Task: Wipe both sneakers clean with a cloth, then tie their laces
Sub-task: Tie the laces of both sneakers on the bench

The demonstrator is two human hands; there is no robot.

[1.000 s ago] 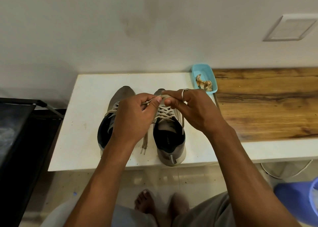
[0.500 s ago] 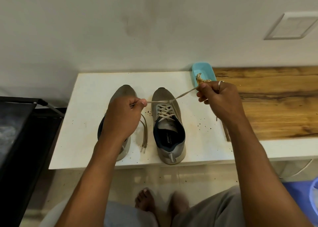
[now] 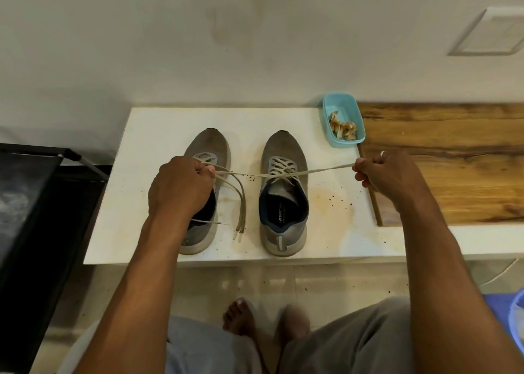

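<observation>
Whereas a second ago the two grips were bunched together above the tongue of the right-hand sneaker (image 3: 283, 198), they have now drawn wide apart. The lace (image 3: 326, 169) runs taut from one fist to the other and crosses low over that shoe's throat, midway between them. The left grip (image 3: 181, 186) pinches one end between thumb and curled fingers, and the right grip (image 3: 388, 175), a ring on one finger, is closed round the other end. I judge this to be the first crossover being cinched down, so a bow is yet to be formed on this shoe. The other sneaker (image 3: 208, 147) lies directly beneath the left grip, and its loose laces (image 3: 242, 203) trail on the white surface (image 3: 158, 135) toward the person, untied. Tying therefore looks less than half done. The left grip covers that shoe's tongue and most of its opening, so its lacing cannot be checked. At the crossing the strands are too fine to tell whether they wrap once or twice. How much tail is left inside the right grip is hidden. Just beyond the right grip a blue tub (image 3: 338, 96) holds something crumpled and beige, and I cannot tell whether it is the cloth. Dark specks dot the surface between the grips.
</observation>
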